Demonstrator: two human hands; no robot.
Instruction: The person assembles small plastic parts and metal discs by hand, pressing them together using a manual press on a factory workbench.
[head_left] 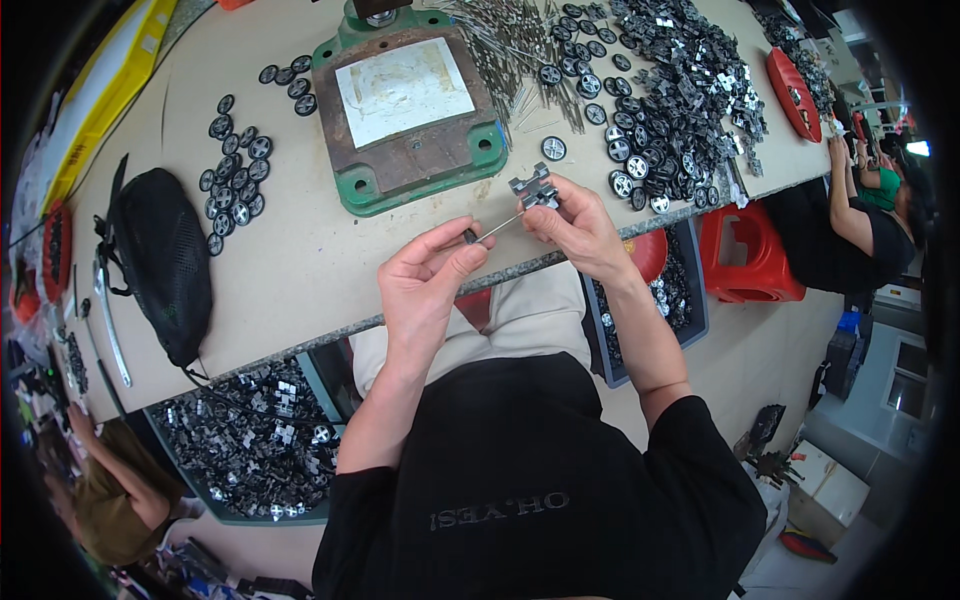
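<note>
Over the front edge of the table, my left hand pinches a small black wheel, seen edge-on. A thin metal axle rod runs from that wheel toward my right hand. Between the right fingers is a dark grey plastic bracket with silvery faces. The rod's far end meets the bracket, but the fingers hide how deep it sits. A loose black wheel with a silver spoked hub lies on the table just beyond the bracket.
A green machine base stands ahead, with thin rods scattered beside it. Brackets and wheels are heaped at right, more wheels at left near a black mesh pouch. Parts bins flank my legs; people sit nearby.
</note>
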